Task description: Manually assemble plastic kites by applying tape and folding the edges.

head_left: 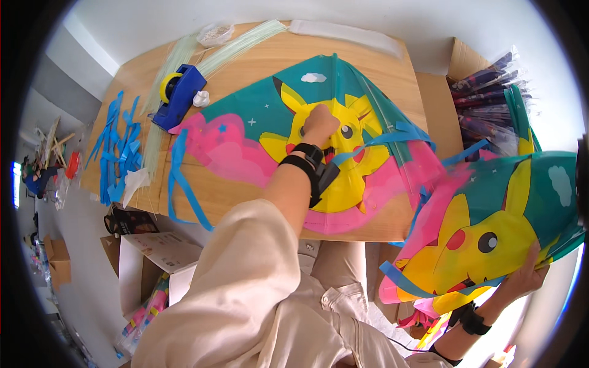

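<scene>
A kite (239, 144) of teal, pink and yellow cloth with a cartoon figure lies spread on the wooden table. On its middle rests my left hand (322, 124), closed, knuckles up, its fingertips hidden. Off the table's right edge, my right hand (527, 273) grips the lower edge of a second kite (491, 214) with the same print, thumb on the front. This one hangs folded and bulging. Blue ribbon strips (402, 282) trail from it, and a blue ribbon (181, 184) lies at the left corner of the spread kite.
A blue tape dispenser (179, 95) stands at the table's left, near a heap of blue ribbons (123, 150). Thin pale rods (242, 46) lie at the back. At right, a cardboard box (438, 110) holds wrapped dark bundles (488, 104). Another open box (159, 251) sits below the table.
</scene>
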`<state>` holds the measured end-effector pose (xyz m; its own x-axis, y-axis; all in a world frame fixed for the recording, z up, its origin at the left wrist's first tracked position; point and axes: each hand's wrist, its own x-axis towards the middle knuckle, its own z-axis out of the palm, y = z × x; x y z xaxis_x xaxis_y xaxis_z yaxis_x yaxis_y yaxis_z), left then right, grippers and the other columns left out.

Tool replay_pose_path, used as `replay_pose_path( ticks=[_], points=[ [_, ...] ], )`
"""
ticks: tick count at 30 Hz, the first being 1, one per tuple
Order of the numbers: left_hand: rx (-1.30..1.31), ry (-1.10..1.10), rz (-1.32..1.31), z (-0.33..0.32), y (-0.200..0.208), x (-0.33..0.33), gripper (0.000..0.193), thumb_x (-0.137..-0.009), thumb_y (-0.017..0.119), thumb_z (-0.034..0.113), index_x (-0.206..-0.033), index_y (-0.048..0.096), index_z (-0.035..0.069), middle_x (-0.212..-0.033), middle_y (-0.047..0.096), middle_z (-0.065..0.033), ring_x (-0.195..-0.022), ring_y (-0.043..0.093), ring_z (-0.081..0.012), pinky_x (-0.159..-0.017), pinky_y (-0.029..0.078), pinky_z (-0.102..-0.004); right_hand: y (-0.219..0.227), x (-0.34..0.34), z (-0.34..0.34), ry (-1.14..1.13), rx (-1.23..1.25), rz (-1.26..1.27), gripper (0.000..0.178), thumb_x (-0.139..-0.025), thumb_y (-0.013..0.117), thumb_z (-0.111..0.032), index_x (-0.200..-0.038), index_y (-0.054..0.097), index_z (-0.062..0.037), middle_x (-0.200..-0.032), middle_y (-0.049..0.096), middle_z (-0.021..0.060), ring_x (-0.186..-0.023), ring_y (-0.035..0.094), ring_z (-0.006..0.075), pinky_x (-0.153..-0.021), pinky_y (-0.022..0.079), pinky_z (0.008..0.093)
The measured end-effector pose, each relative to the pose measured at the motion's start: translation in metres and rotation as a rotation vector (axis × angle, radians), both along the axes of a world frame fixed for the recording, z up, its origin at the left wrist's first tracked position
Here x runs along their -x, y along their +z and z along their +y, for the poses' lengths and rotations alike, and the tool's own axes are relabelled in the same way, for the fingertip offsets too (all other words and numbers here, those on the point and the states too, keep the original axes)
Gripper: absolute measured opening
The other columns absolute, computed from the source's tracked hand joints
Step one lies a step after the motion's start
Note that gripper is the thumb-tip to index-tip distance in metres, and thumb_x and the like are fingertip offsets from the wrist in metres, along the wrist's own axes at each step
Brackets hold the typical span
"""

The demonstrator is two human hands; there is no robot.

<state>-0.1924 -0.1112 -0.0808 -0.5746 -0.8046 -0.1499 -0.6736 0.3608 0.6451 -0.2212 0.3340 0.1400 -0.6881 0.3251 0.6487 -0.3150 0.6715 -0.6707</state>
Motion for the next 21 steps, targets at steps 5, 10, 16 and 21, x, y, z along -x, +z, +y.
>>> replay_pose_path(
  ticks=[5, 10, 16, 21],
  points=[
    [-0.057, -0.003, 0.184, -0.028, -0.009, -0.017, 0.041, -0.068, 0.068, 0.021, -0.095, 0.061, -0.009, -0.098, 0.063, -0.0284, -0.090, 0.061, -0.0421, -0.078, 0.050, -0.0427, 0.019, -0.002, 0.027, -0.135, -0.094, -0.001, 0.050, -0.080, 0.067, -0.045, -0.103, 0.060, -0.0018, -0.098, 0.068, 0.0090, -0.085, 0.066, 0.0211, -0.074, 0.055, 0.0296],
    [-0.601, -0.019, 0.776, -0.048, 0.015, -0.063, 0.019, -0.068, 0.061, 0.007, -0.081, 0.063, -0.007, -0.070, 0.062, -0.0120, -0.061, 0.062, -0.0204, -0.052, 0.048, -0.0280, 0.030, -0.012, 0.068, -0.241, -0.129, -0.009, 0.051, -0.081, 0.064, -0.048, -0.107, 0.060, -0.0037, -0.101, 0.068, 0.0082, -0.088, 0.066, 0.0209, -0.076, 0.055, 0.0309],
    [-0.061, -0.136, 0.228, -0.112, 0.035, -0.139, 0.015, -0.069, 0.054, -0.001, -0.079, 0.062, -0.007, -0.069, 0.061, -0.0112, -0.060, 0.060, -0.0189, -0.053, 0.046, -0.0347, 0.017, -0.029, 0.087, -0.127, -0.135, 0.018, 0.049, -0.081, 0.065, -0.047, -0.103, 0.061, -0.0041, -0.096, 0.069, 0.0067, -0.083, 0.067, 0.0198, -0.073, 0.055, 0.0302],
    [0.483, -0.130, -0.104, -0.126, 0.011, -0.188, 0.010, -0.072, 0.053, 0.000, -0.079, 0.058, -0.005, -0.082, 0.063, -0.0215, -0.076, 0.063, -0.0340, -0.065, 0.048, -0.0430, 0.011, -0.034, 0.086, -0.120, -0.139, 0.022, 0.047, -0.082, 0.064, -0.047, -0.101, 0.061, -0.0046, -0.094, 0.069, 0.0066, -0.080, 0.068, 0.0183, -0.071, 0.055, 0.0288]
  ],
)
